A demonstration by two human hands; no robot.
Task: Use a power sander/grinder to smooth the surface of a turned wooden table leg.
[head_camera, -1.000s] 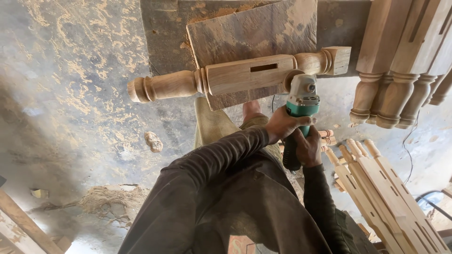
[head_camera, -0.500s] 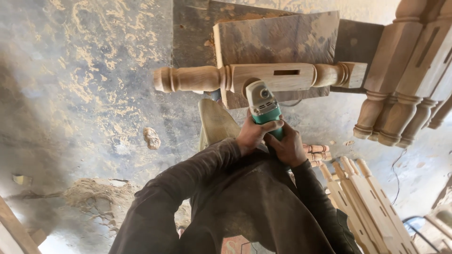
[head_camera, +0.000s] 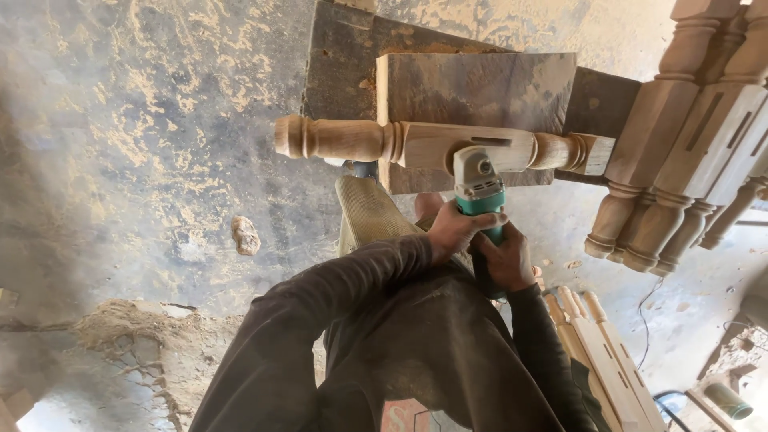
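Observation:
A turned wooden leg [head_camera: 360, 141] with a square slotted middle lies crosswise on a dark wooden block [head_camera: 480, 84]. A green and grey angle grinder [head_camera: 478, 184] has its head against the leg's square part, just below the slot. My left hand [head_camera: 454, 230] grips the grinder's green body from the left. My right hand [head_camera: 502, 262] holds its dark rear handle lower down. Both dark sleeves fill the lower middle of the view.
Several finished turned legs [head_camera: 688, 152] lean at the right edge. More pale wooden pieces [head_camera: 600, 344] lie on the floor at lower right, beside a cable [head_camera: 644, 320]. A stone [head_camera: 245, 235] and a sawdust heap [head_camera: 120, 344] lie on the dusty concrete floor to the left.
The grinder and both hands have shifted left along the leg, from its right end to the square middle below the slot. The view has tilted with them.

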